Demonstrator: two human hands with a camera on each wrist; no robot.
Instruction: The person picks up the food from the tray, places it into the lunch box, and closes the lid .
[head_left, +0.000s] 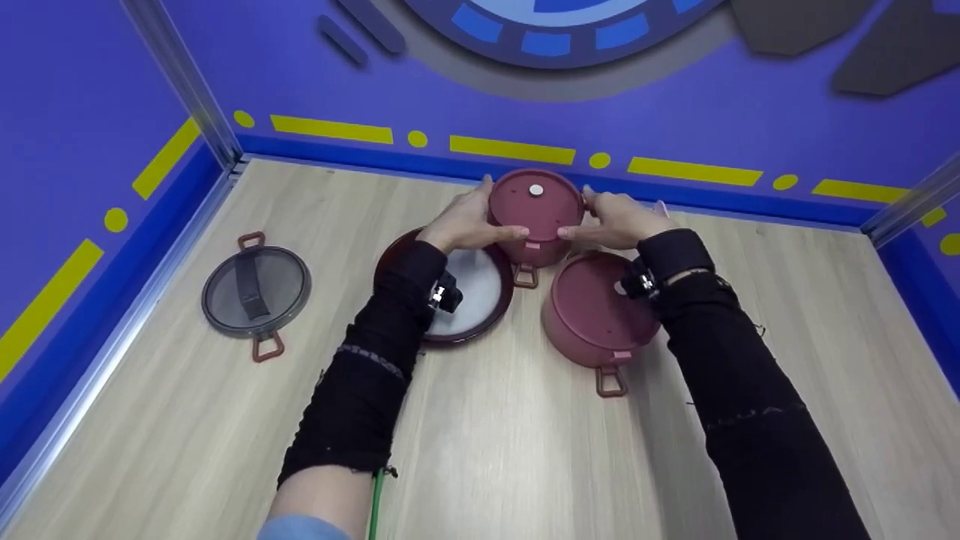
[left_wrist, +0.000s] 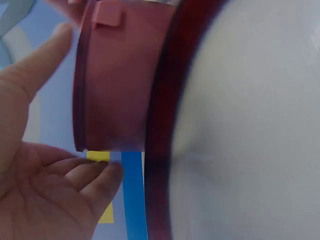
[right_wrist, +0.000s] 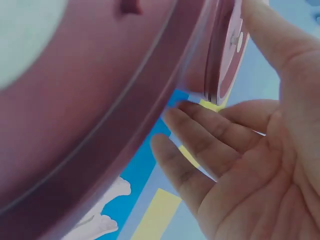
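A small dark-pink lidded pot with a white knob stands near the back wall. My left hand is at its left side, thumb over the lid's front edge. In the left wrist view, that hand's fingers are loosely bent, apart from the pot's wall. At the other side is my right hand, its thumb near the lid's rim. Relaxed, spread fingers show in the right wrist view, with a gap to the small pot. Whether either thumb presses the lid, I cannot tell.
A larger dark-pink lidded pot stands under my right wrist. Beneath my left wrist lies a shallow dark-red pan, white inside. A round grey lid-like piece with reddish loop handles lies left. A pale object is partly hidden behind my right hand.
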